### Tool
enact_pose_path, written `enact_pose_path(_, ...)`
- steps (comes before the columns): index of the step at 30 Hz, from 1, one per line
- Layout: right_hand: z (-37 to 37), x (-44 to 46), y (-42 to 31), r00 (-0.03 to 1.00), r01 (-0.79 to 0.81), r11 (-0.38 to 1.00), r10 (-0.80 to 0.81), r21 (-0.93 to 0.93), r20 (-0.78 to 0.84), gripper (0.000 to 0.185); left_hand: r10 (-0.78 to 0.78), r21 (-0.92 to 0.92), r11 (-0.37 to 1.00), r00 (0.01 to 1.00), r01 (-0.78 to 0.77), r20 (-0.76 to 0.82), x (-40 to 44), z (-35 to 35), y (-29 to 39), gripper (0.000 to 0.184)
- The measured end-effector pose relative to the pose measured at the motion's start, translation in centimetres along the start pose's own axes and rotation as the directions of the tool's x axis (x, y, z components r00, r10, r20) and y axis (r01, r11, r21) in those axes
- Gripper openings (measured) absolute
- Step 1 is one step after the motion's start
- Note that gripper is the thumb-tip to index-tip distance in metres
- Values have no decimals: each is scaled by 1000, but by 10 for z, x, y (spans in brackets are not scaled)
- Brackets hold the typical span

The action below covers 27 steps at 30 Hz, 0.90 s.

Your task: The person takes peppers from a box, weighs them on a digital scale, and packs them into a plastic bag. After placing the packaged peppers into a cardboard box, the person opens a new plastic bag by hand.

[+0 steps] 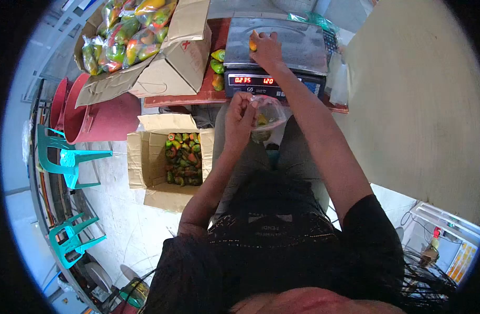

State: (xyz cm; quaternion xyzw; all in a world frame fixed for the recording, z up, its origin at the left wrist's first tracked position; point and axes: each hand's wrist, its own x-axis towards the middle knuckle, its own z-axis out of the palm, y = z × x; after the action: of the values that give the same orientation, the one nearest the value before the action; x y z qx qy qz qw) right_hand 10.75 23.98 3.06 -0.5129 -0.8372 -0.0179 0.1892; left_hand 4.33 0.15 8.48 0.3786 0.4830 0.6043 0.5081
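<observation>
My left hand (239, 118) pinches the rim of a clear plastic bag (274, 123), which hangs over my lap with its mouth spread and a greenish pepper (262, 120) inside. Over the metal pan of the digital scale (302, 44), my right hand (267, 51) has its fingers closed around an orange pepper (253, 42). Red digits on the scale's display (254, 80) read 0.235 and 1.20. Left of the scale, several green and orange peppers (217, 66) lie in a row on the red table (182, 99).
A cardboard box (172, 68) of bagged peppers stands at the table's left. On the floor, an open carton (138, 157) holds loose peppers. Red tubs (103, 118) and teal plastic chairs (75, 162) are farther left. A pale board (418, 104) flanks my right side.
</observation>
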Motion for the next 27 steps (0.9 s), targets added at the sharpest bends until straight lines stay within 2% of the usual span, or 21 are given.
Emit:
enact_pose_path(3,-2,-3,6,998,-28,1000,28,11,-59,46,39,47,998,997,-42,70,10,-2,13,7)
enact_pose_path(4,-1,-2,10,995,-53,994,61,93,-78,46,67,133,988,996,-74,57,12,-1,21,9)
enact_pose_path(6,-2,-1,28,987,-93,962,124,257,-106,46,94,116,988,994,-100,55,19,-5,17,7)
enact_pose_path(7,-12,-7,35,979,-92,895,161,436,-123,46,107,106,988,993,-112,53,22,-6,15,6)
enact_pose_path(9,-43,-26,54,962,-65,673,239,737,-133,45,115,94,988,992,-119,52,26,-5,16,7)
enact_pose_path(10,-73,-45,53,948,-152,378,317,913,27,44,119,84,989,992,-123,51,27,-3,16,7)
enact_pose_path(11,-103,-72,51,920,-228,38,336,973,202,43,134,96,986,990,-137,35,28,0,13,7)
enact_pose_path(13,-133,-118,63,948,-237,-190,171,953,270,45,163,121,979,987,-162,-4,27,7,7,8)
enact_pose_path(16,-172,-181,48,883,-425,-207,121,881,454,45,158,211,965,987,-156,6,22,19,-1,8)
enact_pose_path(19,-174,-214,29,837,-527,-139,84,838,541,44,267,283,920,962,-272,57,12,35,-8,10)
enact_pose_path(20,-172,-219,25,826,-553,-112,58,826,561,44,229,385,898,973,-212,1,7,39,-11,8)
enact_pose_path(23,-163,-234,20,737,-618,-258,136,742,662,44,288,483,824,953,-298,96,-5,54,-13,9)
enact_pose_path(26,-146,-253,27,687,-656,-355,84,666,722,44,262,531,779,942,-334,208,-17,65,-9,10)
enact_pose_path(27,-151,-256,25,678,-667,-314,121,676,725,44,250,524,790,948,-318,199,-18,68,-12,9)
